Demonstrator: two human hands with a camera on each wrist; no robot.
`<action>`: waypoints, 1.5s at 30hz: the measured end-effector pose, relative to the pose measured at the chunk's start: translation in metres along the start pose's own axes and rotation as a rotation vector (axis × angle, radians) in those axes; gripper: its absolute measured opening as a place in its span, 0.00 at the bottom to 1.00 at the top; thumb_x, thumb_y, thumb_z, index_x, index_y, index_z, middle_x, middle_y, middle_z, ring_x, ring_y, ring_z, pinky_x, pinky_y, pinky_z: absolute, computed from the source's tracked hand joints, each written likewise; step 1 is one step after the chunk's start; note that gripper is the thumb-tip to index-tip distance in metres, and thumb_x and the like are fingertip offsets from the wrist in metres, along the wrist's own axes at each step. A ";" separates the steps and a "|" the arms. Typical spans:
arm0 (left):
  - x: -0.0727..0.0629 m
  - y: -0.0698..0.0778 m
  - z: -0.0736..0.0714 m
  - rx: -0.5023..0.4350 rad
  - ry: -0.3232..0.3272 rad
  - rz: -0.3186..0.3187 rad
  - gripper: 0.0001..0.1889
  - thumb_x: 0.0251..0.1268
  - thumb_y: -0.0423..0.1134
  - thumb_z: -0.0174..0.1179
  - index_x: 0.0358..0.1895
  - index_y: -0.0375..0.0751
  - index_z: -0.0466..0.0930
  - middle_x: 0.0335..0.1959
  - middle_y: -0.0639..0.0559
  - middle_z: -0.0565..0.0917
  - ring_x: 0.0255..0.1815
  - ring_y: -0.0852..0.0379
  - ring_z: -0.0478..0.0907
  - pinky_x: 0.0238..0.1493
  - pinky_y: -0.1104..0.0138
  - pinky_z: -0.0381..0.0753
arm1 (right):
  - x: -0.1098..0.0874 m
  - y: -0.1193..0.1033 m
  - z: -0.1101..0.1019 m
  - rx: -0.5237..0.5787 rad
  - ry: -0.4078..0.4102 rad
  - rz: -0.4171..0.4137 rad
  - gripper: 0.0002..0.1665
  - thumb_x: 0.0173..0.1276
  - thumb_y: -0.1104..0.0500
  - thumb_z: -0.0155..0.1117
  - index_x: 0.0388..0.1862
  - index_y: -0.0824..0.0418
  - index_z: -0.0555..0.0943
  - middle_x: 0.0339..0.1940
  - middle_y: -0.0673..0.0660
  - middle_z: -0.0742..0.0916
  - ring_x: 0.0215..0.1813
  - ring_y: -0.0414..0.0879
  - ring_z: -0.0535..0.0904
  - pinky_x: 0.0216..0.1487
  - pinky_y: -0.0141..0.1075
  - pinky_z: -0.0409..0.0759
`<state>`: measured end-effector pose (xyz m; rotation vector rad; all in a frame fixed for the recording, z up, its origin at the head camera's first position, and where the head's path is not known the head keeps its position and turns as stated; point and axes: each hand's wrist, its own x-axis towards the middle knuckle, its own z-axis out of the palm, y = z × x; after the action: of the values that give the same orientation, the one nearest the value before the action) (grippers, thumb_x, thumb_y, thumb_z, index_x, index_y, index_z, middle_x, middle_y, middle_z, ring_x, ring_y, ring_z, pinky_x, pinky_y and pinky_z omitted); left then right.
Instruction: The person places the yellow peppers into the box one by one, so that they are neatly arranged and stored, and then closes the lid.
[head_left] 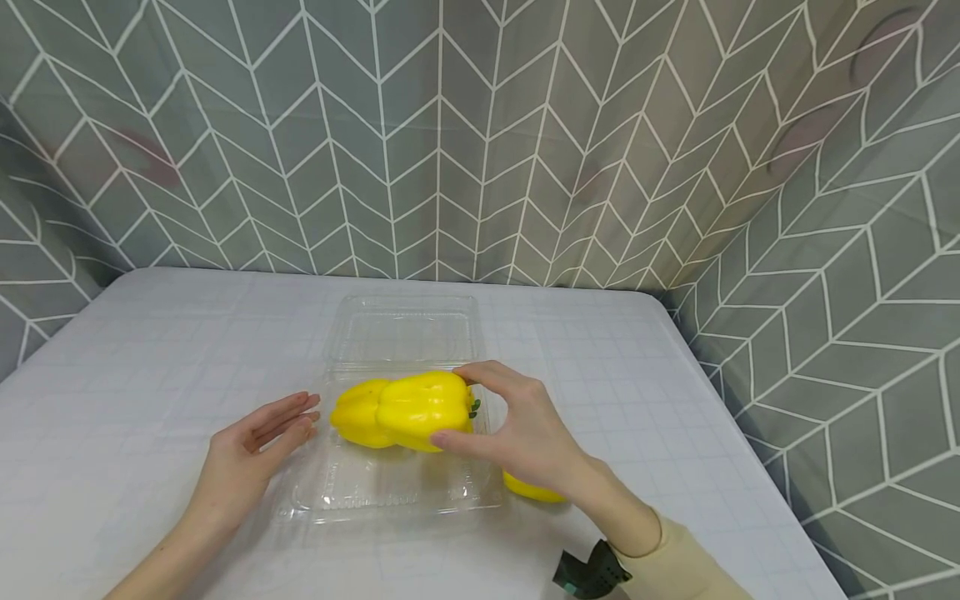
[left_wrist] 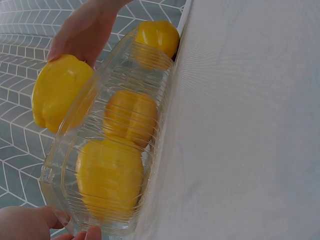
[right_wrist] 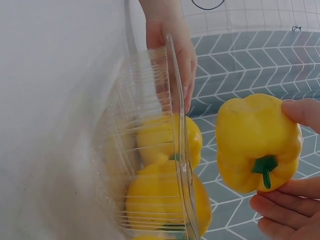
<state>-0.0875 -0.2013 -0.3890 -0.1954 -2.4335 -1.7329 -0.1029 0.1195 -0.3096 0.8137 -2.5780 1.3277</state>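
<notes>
My right hand point(head_left: 525, 425) grips a yellow bell pepper point(head_left: 423, 408) by its sides, thumb on one side and fingers on the other. It holds the pepper above an open clear plastic container point(head_left: 405, 492). The green stem shows in the right wrist view. Through the container's wall, two more yellow peppers point(left_wrist: 110, 175) appear inside, end to end in the left wrist view. My left hand point(head_left: 247, 450) is at the container's left end, fingers loosely extended; whether they touch the rim is unclear.
The container's hinged lid point(head_left: 405, 329) lies folded back on the white-covered table point(head_left: 187, 350). Another yellow pepper point(head_left: 532, 487) sits outside the container at its right, partly behind my right wrist. A dark object point(head_left: 592, 571) is by the right sleeve. Patterned curtains point(head_left: 412, 142) surround the table.
</notes>
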 end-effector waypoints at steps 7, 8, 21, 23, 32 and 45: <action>0.000 -0.002 0.001 0.016 -0.001 -0.004 0.25 0.72 0.40 0.62 0.68 0.34 0.72 0.60 0.55 0.84 0.53 0.74 0.81 0.51 0.78 0.83 | 0.002 -0.003 0.003 -0.001 0.011 -0.004 0.34 0.52 0.45 0.82 0.59 0.50 0.82 0.55 0.38 0.85 0.59 0.35 0.79 0.66 0.43 0.78; 0.000 -0.002 0.001 0.020 -0.001 -0.004 0.25 0.72 0.40 0.62 0.68 0.34 0.72 0.60 0.55 0.84 0.53 0.74 0.81 0.51 0.78 0.83 | 0.003 -0.004 0.004 0.001 0.008 -0.001 0.35 0.52 0.45 0.82 0.59 0.49 0.82 0.55 0.38 0.84 0.59 0.35 0.79 0.66 0.43 0.78; 0.000 -0.002 0.001 0.018 -0.002 0.005 0.25 0.72 0.40 0.61 0.68 0.35 0.73 0.60 0.55 0.84 0.53 0.74 0.81 0.50 0.78 0.83 | 0.006 -0.011 0.012 0.019 0.002 -0.013 0.35 0.52 0.46 0.81 0.59 0.50 0.82 0.55 0.38 0.85 0.56 0.34 0.79 0.61 0.45 0.82; 0.000 -0.002 0.001 0.018 -0.002 0.006 0.25 0.72 0.40 0.61 0.68 0.34 0.73 0.60 0.55 0.84 0.53 0.73 0.81 0.50 0.78 0.83 | 0.006 -0.011 0.013 0.024 -0.003 -0.017 0.34 0.52 0.46 0.81 0.59 0.49 0.82 0.54 0.38 0.84 0.56 0.34 0.79 0.61 0.45 0.82; 0.000 -0.002 0.001 0.023 -0.001 0.009 0.24 0.72 0.40 0.61 0.67 0.34 0.73 0.60 0.54 0.84 0.53 0.74 0.81 0.50 0.78 0.83 | 0.009 -0.015 0.019 0.023 -0.011 -0.023 0.35 0.51 0.46 0.82 0.59 0.51 0.82 0.54 0.38 0.84 0.56 0.34 0.79 0.62 0.42 0.82; 0.000 -0.001 0.001 0.003 0.015 -0.008 0.24 0.71 0.38 0.63 0.67 0.35 0.73 0.57 0.66 0.84 0.52 0.75 0.81 0.49 0.80 0.83 | 0.008 -0.016 0.029 -0.006 -0.031 0.007 0.35 0.50 0.44 0.82 0.58 0.49 0.82 0.55 0.39 0.85 0.59 0.35 0.78 0.65 0.37 0.78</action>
<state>-0.0881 -0.2003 -0.3900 -0.1716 -2.4290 -1.7277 -0.0981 0.0860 -0.3124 0.8313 -2.6098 1.3184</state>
